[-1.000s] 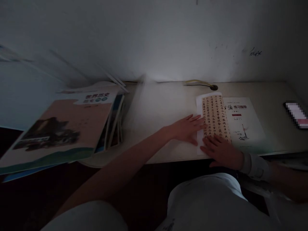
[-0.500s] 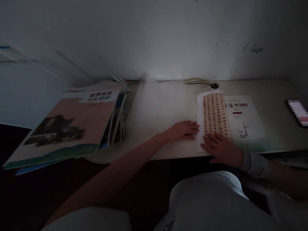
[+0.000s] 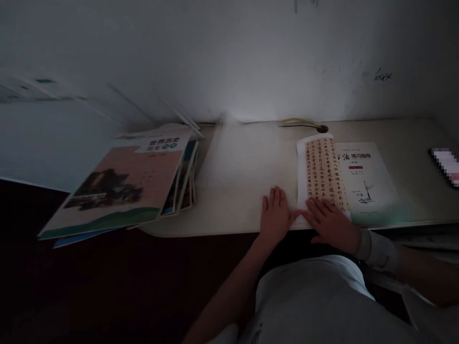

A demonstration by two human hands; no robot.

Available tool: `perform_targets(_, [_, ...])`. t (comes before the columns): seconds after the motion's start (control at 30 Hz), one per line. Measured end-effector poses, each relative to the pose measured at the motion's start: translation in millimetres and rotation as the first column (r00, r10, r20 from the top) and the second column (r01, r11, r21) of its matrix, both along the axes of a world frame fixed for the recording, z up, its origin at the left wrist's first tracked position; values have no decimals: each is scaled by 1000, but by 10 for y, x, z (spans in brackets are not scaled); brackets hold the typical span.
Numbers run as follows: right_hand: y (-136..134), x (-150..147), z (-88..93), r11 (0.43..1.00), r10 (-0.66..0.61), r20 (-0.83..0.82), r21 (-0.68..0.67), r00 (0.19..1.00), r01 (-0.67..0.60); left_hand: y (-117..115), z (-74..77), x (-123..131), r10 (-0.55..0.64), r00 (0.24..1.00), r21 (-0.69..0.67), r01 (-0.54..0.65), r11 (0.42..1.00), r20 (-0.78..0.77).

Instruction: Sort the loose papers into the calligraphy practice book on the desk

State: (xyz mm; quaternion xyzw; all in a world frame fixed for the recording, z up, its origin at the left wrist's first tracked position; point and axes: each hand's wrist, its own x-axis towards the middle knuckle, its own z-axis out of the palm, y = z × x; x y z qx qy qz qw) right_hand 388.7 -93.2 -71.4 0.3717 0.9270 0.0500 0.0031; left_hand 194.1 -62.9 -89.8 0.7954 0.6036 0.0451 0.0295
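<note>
Picture a clock face over my head-cam feed, which is pretty dim. Biggest thing is the grey-white wall [image 3: 229, 57] across the top, around 12. Below it runs a long off-white surface [image 3: 236, 191] with a rounded corner. At 9 there's a pile of thin paperback books [image 3: 118, 177], the top one pink and white with a building picture and a green wavy strip. Out at 3 lies a white softcover book [image 3: 380, 186] with a green bottom edge. Closer in at 3, a tan sheet of black brush characters with a white border [image 3: 319, 167] overlaps that book's left part; can't tell if it's attached. My right hand [image 3: 333, 227], toward 4, rests palm-down on the sheet's lower end, gripping nothing. My left hand [image 3: 275, 215], at 4, is flat on the surface, ungripped, thumb reaching the sheet's corner. Far out at 3: a dark-edged phone [image 3: 444, 165], screen pixelated.
</note>
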Motion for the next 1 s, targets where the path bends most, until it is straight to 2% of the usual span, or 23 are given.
perform_targets(0.1, [0,16,-26,1000,6,-3,7,1000,-6,-55,-35,17,33,999,-4,-33,999,15])
perform_targets(0.23, [-2,18,-36,1000,-7,-11,-18,1000,7,-30,-56,-9,20,996,21,-22,1000,81])
perform_targets(0.4, [-39,-82,-83,995,-95,-25,15,995,95,-79,-108,-30,-6,977,104,-17,994,213])
perform_targets(0.57, [-56,-213,-139,976,-207,-44,56,977,209,-156,-7,-95,-22,939,186,-45,982,344])
perform_targets(0.67, [-58,-245,-143,972,-226,-51,54,973,229,-146,56,-107,-38,925,213,-47,976,379])
perform_targets(0.87, [-188,-283,-126,995,-99,-75,-7,992,99,-74,-39,-36,0,943,166,-58,984,332])
perform_targets(1.0, [-236,-250,56,995,-13,-79,-95,997,6,-86,-48,-7,30,968,158,-71,985,248])
